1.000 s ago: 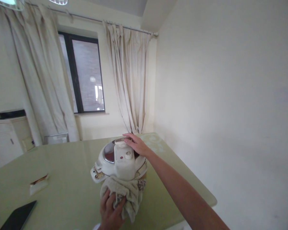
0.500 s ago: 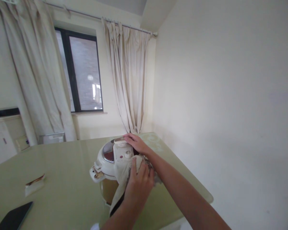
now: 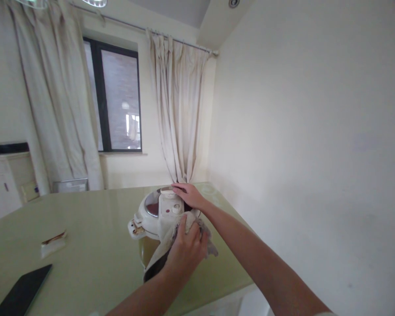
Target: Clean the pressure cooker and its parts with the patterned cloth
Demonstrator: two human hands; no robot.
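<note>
A white electric pressure cooker (image 3: 149, 224) with a shiny panel on its lid stands on the table. My left hand (image 3: 189, 243) is closed on a greyish cloth (image 3: 164, 237), pressing it against the near side of the lid beside the knob (image 3: 176, 209). Part of the cloth hangs down over the cooker's body, and a frayed end sticks out to the right. At the top of the lid, the fingers of my right hand (image 3: 189, 196) lie over the lid handle (image 3: 167, 191); its thumb is hidden.
On the pale green table (image 3: 95, 245), a dark flat tablet-like object (image 3: 23, 289) and a small whitish packet (image 3: 53, 244) lie to the left. A plain wall (image 3: 299, 153) runs along the right. Curtains (image 3: 181, 109) hang beside the window at the back.
The view has shifted slightly. My left hand, still holding the cloth, has moved a little along the lid's near side. My right hand stays at the lid handle.
</note>
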